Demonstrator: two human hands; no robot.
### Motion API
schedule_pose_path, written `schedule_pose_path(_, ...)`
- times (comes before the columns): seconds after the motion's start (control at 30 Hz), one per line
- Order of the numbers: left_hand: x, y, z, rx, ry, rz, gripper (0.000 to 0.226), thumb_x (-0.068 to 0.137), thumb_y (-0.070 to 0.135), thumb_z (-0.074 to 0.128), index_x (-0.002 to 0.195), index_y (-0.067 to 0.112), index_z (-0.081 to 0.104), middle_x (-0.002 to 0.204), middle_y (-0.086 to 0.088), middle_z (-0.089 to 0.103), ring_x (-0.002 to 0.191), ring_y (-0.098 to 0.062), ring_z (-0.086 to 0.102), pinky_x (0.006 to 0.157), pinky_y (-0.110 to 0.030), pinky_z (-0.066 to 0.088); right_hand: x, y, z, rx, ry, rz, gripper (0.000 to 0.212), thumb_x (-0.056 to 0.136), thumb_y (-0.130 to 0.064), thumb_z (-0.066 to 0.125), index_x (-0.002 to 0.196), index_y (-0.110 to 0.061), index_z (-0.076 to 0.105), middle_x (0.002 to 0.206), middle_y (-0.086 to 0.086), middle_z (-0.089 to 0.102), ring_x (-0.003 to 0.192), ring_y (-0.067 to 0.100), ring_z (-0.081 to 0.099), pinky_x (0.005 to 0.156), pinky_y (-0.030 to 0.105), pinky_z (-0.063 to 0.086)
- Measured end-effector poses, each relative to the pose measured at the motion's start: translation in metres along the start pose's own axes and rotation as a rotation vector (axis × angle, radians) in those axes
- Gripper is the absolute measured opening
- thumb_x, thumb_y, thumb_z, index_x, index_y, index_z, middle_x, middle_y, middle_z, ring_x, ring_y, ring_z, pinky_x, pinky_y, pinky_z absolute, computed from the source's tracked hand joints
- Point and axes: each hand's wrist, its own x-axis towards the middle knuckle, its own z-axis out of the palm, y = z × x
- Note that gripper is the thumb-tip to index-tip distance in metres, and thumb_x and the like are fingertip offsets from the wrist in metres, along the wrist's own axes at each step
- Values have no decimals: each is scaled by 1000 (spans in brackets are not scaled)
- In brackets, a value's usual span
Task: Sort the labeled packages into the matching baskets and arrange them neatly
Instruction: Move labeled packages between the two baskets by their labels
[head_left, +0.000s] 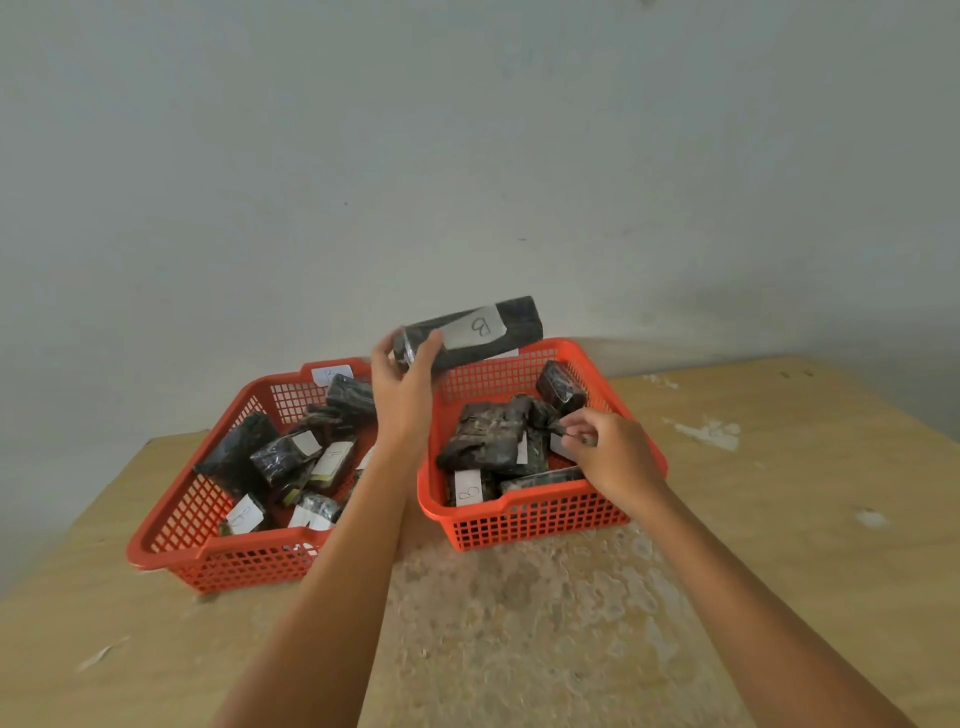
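Left fingers (422, 349) clamped on B package (470, 332), right fingers (574, 423) pinching package (553, 423) amid crowded right basket (535, 522).

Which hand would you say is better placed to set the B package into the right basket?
Left, probably: the left hand holds the B package above the right basket, while the right hand is busy inside it.

my left hand (402, 387) bare, no glove, no ring, my right hand (610, 452) bare too, no rings, both forearms uncovered to the bottom edge of view, no sleeve or cuff showing, no watch or band on either wrist, nails short
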Motion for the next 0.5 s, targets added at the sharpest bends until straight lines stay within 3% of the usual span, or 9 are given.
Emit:
schedule_pose_path(0.07, 14, -6, 2, 174, -3, 27, 52, 85, 36, 81, 126, 35, 50, 128, -2, 62, 111, -20, 69, 85, -35, 61, 2, 1, -2, -12, -27, 1, 25, 94, -20, 69, 119, -16, 70, 113, 0, 73, 101, 10, 66, 79, 15, 46)
schedule_pose_path(0.2, 35, -27, -2, 503, -9, 60, 56, 89, 40, 77, 133, 33, 42, 125, 7, 56, 116, -15, 58, 100, -34, 52, 4, 3, 0, -55, -8, -17, 23, 94, -21, 69, 117, -16, 71, 108, -3, 73, 88, 4, 61, 60, 3, 39)
schedule_pose_path(0.3, 44, -41, 0, 632, -54, 74, 52, 93, 37, 72, 133, 28, 39, 117, 8, 57, 106, -10, 59, 81, -12, 46, 5, 4, 2, -43, -2, -17, 22, 92, -16, 69, 115, -14, 73, 105, -2, 75, 88, 6, 66, 65, 3, 42)
schedule_pose_path(0.37, 46, -50, 5, 706, -102, 109, 48, 96, 38, 69, 130, 31, 35, 109, 17, 55, 98, 0, 58, 68, -7, 42, 7, 5, 3, -46, -8, -12, 22, 91, -9, 69, 112, -13, 75, 102, -2, 75, 88, 7, 67, 72, 10, 48)
schedule_pose_path(0.5, 47, -61, 9, 794, -181, 173, 52, 99, 40, 64, 139, 26, 33, 110, 21, 53, 95, 13, 56, 71, 6, 38, 9, 7, 6, -78, -18, -27, 20, 88, -4, 70, 104, -14, 78, 92, -6, 74, 79, -1, 63, 65, 5, 44)
